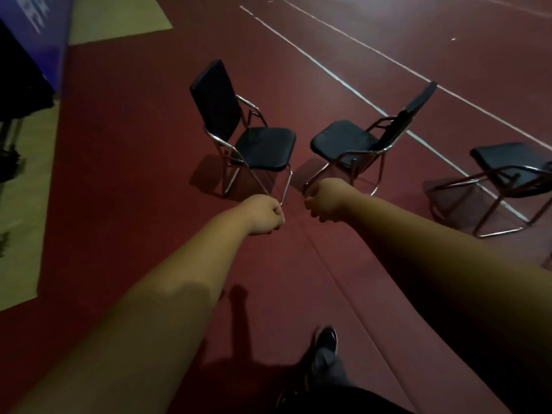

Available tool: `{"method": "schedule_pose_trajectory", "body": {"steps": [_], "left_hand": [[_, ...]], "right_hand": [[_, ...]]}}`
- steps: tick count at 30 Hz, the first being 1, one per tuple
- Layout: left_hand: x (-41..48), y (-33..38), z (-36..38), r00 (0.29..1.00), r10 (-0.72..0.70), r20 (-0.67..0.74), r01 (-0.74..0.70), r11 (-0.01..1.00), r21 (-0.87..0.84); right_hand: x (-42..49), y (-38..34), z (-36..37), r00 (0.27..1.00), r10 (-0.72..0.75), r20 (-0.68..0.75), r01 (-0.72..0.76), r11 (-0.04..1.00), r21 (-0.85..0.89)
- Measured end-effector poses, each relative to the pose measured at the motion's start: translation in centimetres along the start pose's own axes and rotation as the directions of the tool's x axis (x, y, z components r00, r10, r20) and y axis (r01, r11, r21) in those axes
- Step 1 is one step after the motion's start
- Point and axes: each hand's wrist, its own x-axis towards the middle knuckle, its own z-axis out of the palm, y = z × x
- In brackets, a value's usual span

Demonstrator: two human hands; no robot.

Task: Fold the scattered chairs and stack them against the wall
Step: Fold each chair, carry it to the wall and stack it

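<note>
Three black padded chairs with chrome frames stand unfolded on the dark red floor. The left chair (pixel 239 130) and the middle chair (pixel 367 135) face each other. A third chair (pixel 513 171) is cut off by the right edge. Both my arms stretch forward. My left hand (pixel 264 215) is curled into a fist in front of the left chair's front leg. My right hand (pixel 325 201) is also fisted, in front of the middle chair's base. Neither hand holds anything.
White court lines (pixel 343 79) run diagonally across the floor behind the chairs. A blue banner (pixel 35 28) and dark equipment (pixel 15 115) stand at the left over a pale floor strip. My shoe (pixel 325 345) shows at the bottom.
</note>
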Motion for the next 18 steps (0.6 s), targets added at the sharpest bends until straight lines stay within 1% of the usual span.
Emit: {"method": "schedule_pose_trajectory", "body": {"steps": [2, 4, 9, 11, 15, 18], "left_hand": [[2.1, -0.7, -1.1, 1.000, -0.030, -0.004, 0.030, 1.000, 0.009], [5.4, -1.3, -2.5, 0.998, -0.063, -0.008, 0.063, 0.997, 0.037], [14.9, -2.8, -6.3, 0.995, -0.104, -0.013, 0.104, 0.993, 0.057], [19.3, -3.4, -8.3, 0.990, -0.142, -0.008, 0.142, 0.987, 0.074], [27.4, -4.6, -12.9, 0.975, -0.222, -0.013, 0.222, 0.971, 0.091], [31.7, -4.9, -15.6, 0.973, -0.224, -0.046, 0.227, 0.971, 0.075]], "right_hand": [[2.7, 0.0, -0.1, 1.000, -0.001, 0.012, 0.000, 0.995, 0.100], [6.4, -0.1, -0.6, 0.999, -0.003, 0.041, -0.004, 0.987, 0.158], [18.0, -0.3, -2.8, 0.997, -0.011, 0.072, -0.008, 0.965, 0.262], [23.4, -0.8, -4.1, 0.996, -0.021, 0.086, -0.007, 0.953, 0.304], [32.7, -2.5, -7.1, 0.988, -0.044, 0.148, -0.002, 0.954, 0.300], [37.9, -3.8, -9.2, 0.978, -0.073, 0.194, 0.020, 0.965, 0.261]]}}
